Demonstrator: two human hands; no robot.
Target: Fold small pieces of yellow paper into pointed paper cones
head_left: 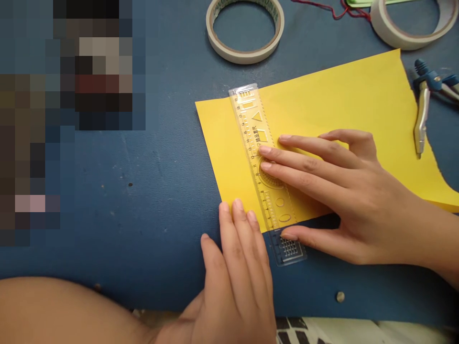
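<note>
A sheet of yellow paper (344,105) lies on the blue table, its right edge uneven. Across its left part rests a clear plastic ruler (247,117) with cut-out shapes, slightly tilted, its near end reaching past the paper's lower edge. My right hand (344,191) is spread over the paper, with fingertips and thumb pressing on the ruler. My left hand (236,277) lies with its fingers stretched out, fingertips at the paper's lower left edge. It holds nothing.
A roll of tape (245,56) stands behind the paper, and a second tape roll (390,38) sits at the upper right near red string (335,12). A compass (422,119) lies along the paper's right side. Patterned cloth (322,330) shows below the table (161,200).
</note>
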